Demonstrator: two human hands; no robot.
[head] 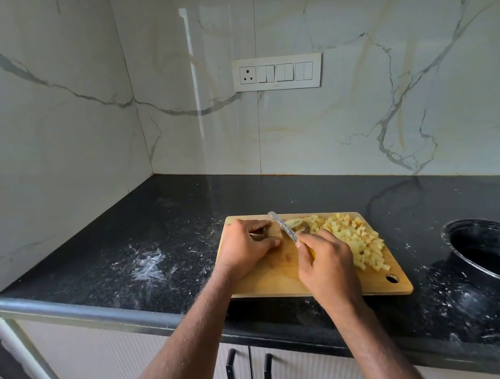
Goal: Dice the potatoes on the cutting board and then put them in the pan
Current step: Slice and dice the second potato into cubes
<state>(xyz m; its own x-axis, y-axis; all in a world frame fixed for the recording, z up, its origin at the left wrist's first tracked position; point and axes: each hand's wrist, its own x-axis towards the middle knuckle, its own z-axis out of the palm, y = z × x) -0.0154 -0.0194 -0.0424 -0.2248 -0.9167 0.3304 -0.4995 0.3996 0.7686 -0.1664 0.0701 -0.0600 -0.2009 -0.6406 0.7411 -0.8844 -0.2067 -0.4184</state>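
A wooden cutting board (pixel 271 275) lies on the black counter. My left hand (pixel 244 244) grips a potato piece (pixel 273 230) at the board's far left, fingers curled over it. My right hand (pixel 325 263) holds a knife (pixel 282 226) by its yellow handle, the blade angled across the potato beside my left fingers. A cut slice (pixel 294 222) lies just right of the blade. A heap of diced potato (pixel 355 238) covers the board's right half. The black pan (pixel 499 254) stands to the right of the board, partly cut off by the frame edge.
The black granite counter (pixel 141 233) is streaked with white powder left of the board and around the pan. Marble walls meet in a corner behind, with a switch panel (pixel 277 73) above. Cabinet doors with black handles (pixel 232 373) sit below the counter edge.
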